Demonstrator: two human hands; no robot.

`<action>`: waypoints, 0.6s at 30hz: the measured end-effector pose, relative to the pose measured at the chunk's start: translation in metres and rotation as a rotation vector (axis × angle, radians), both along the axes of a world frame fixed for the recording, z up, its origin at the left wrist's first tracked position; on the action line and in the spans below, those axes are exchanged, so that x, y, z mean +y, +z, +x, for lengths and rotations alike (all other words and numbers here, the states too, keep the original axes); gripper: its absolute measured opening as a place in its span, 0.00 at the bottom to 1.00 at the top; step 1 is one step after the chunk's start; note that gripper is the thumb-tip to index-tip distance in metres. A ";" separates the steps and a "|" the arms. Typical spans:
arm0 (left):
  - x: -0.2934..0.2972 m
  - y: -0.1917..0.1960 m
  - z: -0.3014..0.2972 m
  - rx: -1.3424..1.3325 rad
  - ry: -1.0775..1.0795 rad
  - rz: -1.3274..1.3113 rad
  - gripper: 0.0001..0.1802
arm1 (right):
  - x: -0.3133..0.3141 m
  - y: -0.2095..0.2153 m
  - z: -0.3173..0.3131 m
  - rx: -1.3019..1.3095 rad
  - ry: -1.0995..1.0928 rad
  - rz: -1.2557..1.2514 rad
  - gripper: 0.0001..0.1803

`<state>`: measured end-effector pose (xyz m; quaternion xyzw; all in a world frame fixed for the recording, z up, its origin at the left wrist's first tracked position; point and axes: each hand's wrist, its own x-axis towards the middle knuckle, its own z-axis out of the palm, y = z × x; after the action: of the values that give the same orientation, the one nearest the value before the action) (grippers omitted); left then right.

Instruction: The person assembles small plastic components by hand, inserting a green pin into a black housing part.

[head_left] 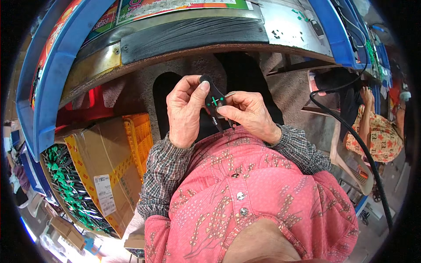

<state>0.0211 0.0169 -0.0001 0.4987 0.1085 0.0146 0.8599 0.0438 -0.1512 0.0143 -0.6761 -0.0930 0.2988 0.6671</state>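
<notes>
Above my lap, my left hand [186, 107] is closed on a small flat black plastic piece [209, 90], thumb on its upper end. A green cross and green dots show in its middle. Below that, the piece splits into narrow dark prongs. My right hand [251, 113] pinches at the right side of the same piece, its thumb beside the green cross. A thin, shiny metal sliver sticks out by the right forefinger; its kind is too small to tell. My fingers hide part of the black piece.
A cardboard box [103, 158] full of black and green pieces [70, 188] stands at my left, beside an orange crate [139, 136]. Ahead runs the worktable edge [193, 39] with blue bins [52, 83]. A black cable [351, 127] hangs at right, near another person [377, 131].
</notes>
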 end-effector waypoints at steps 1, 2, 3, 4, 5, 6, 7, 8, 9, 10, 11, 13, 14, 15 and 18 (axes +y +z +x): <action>0.000 0.000 0.000 -0.004 0.001 0.003 0.06 | -0.001 0.000 0.000 0.010 0.012 -0.002 0.10; 0.000 0.000 0.000 -0.009 0.002 0.007 0.06 | 0.001 0.002 0.000 0.010 0.012 -0.002 0.10; 0.000 0.000 0.000 -0.009 0.002 0.007 0.06 | 0.002 0.005 0.000 0.038 -0.008 0.031 0.11; 0.000 -0.001 0.000 -0.004 0.000 0.013 0.06 | 0.003 0.006 0.000 0.067 -0.029 0.064 0.11; -0.001 -0.001 0.000 0.001 -0.003 0.019 0.06 | 0.003 0.005 0.001 0.067 -0.029 0.064 0.11; -0.001 -0.002 -0.001 0.000 -0.004 0.019 0.06 | 0.002 0.003 0.003 0.080 -0.037 0.071 0.12; -0.002 -0.001 -0.001 -0.002 -0.028 0.040 0.07 | 0.001 0.002 0.004 0.093 -0.045 0.077 0.14; -0.002 0.000 -0.002 -0.005 -0.053 0.060 0.08 | 0.001 0.003 0.005 0.092 -0.046 0.077 0.14; -0.002 0.001 -0.003 -0.014 -0.079 0.082 0.09 | 0.000 0.005 0.006 0.075 -0.024 0.051 0.14; -0.003 0.002 -0.003 -0.016 -0.080 0.083 0.09 | 0.001 0.007 0.006 0.058 -0.001 0.026 0.14; -0.006 0.003 -0.004 -0.029 -0.066 0.097 0.09 | 0.001 0.008 0.007 0.056 -0.002 0.028 0.14; -0.008 0.007 -0.006 -0.049 -0.072 0.118 0.11 | 0.002 0.010 0.007 0.041 -0.054 0.078 0.14; -0.009 0.008 -0.008 -0.052 -0.075 0.119 0.11 | 0.001 0.010 0.007 0.038 -0.058 0.080 0.14; -0.011 0.008 -0.011 -0.028 -0.086 0.087 0.12 | 0.000 0.011 0.006 0.036 -0.082 0.082 0.13; -0.012 0.011 -0.021 0.024 -0.140 -0.015 0.14 | -0.001 0.010 0.007 0.015 -0.126 0.103 0.13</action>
<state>0.0004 0.0045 0.0113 0.4987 0.0837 -0.0526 0.8611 0.0504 -0.1520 0.0246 -0.6431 -0.0606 0.2563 0.7191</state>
